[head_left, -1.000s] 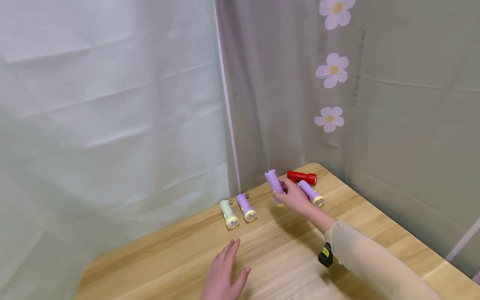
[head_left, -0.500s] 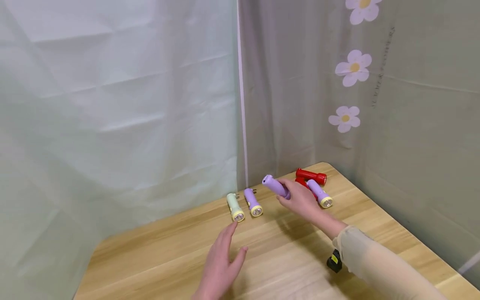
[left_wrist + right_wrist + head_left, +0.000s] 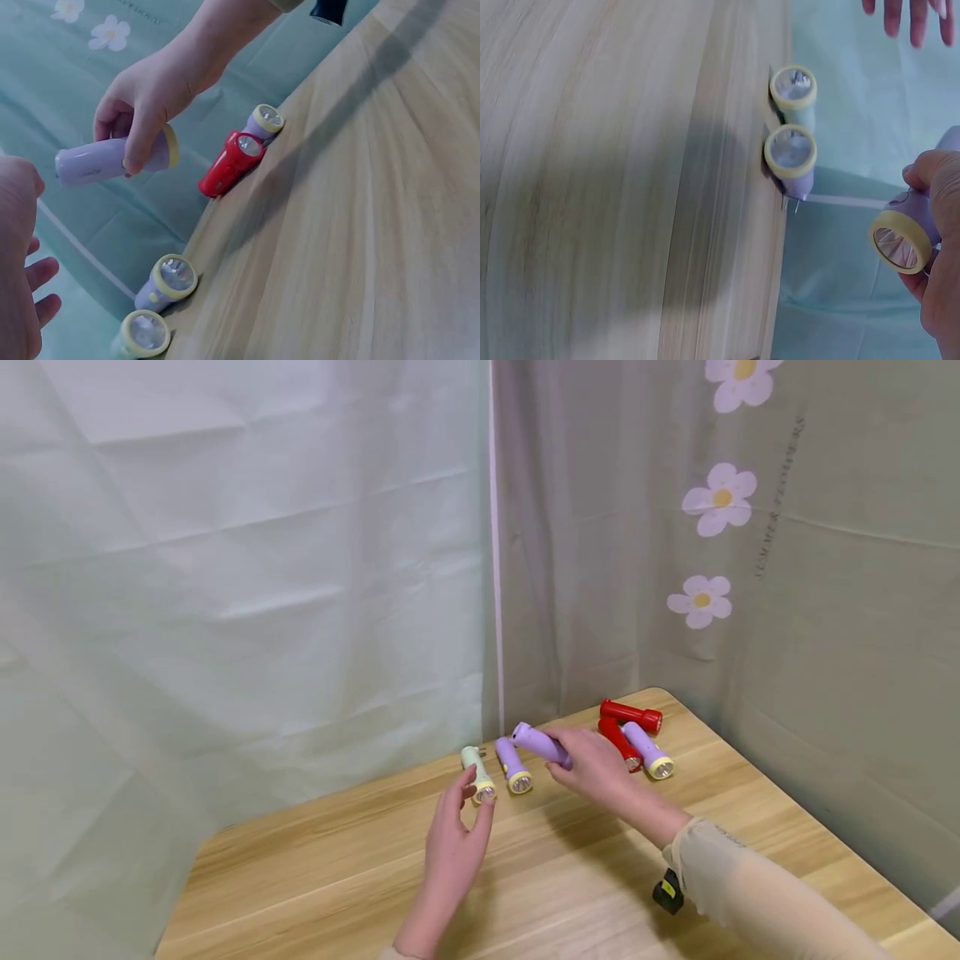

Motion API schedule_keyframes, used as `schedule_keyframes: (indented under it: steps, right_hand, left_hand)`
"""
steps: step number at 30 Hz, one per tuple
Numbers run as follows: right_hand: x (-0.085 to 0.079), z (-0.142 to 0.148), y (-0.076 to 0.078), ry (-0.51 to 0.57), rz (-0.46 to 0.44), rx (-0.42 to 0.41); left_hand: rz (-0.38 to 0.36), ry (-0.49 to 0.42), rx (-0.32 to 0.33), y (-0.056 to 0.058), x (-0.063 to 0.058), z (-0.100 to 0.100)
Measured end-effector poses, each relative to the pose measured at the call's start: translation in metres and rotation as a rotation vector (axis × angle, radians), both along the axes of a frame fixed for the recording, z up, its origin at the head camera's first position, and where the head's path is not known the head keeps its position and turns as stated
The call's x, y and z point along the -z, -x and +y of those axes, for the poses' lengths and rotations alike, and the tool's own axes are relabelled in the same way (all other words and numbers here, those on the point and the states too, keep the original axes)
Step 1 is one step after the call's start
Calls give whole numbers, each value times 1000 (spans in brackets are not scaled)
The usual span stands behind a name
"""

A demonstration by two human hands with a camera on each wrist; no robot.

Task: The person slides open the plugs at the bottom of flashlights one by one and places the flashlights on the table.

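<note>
My right hand [image 3: 592,768] grips a purple flashlight [image 3: 538,743] with a yellow lens ring, raised above the table and pointing its tail end left. In the right wrist view its lens [image 3: 898,246] shows beside the thumb. My left hand [image 3: 456,843] is held over the table with fingers apart and holds nothing; in the head view its fingertips overlap a pale green flashlight [image 3: 471,758]. Next to that lies another purple flashlight [image 3: 512,758]. Both have yellow rings, lenses facing the front, and metal prongs show at the rear.
On the right of the wooden table [image 3: 315,877] lie two red flashlights [image 3: 632,715] and one more purple flashlight [image 3: 641,743], close together. Curtains [image 3: 300,610] stand behind the table's back edge. A black device [image 3: 667,892] is under my right sleeve.
My left hand has moved forward and up toward the green flashlight. The purple flashlight in my right hand has tipped from near upright to slanting left. The head view has shifted slightly.
</note>
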State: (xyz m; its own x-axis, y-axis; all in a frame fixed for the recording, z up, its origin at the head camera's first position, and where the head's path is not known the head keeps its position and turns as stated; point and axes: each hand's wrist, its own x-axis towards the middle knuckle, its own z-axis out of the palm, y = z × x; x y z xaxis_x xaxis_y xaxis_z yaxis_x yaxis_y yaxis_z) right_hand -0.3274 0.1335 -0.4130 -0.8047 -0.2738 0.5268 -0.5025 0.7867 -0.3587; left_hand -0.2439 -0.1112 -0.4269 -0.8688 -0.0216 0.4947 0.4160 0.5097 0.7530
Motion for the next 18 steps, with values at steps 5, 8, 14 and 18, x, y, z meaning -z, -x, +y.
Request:
schedule_keyframes:
  steps: [5,8,14,18]
  right_hand:
    - [-1,-9,-2,6,13,-17]
    - [-1,-13,-4,-1,27,-19]
    - [-1,-20,-7,-10,28,-24]
    - [0,-25,-9,-16,43,-38]
  left_hand:
    - [-19,-112,1,12,1,7]
    - [-21,-140,0,17,1,12]
    - [-37,-213,-2,26,0,24]
    - [-42,-277,-21,30,0,29]
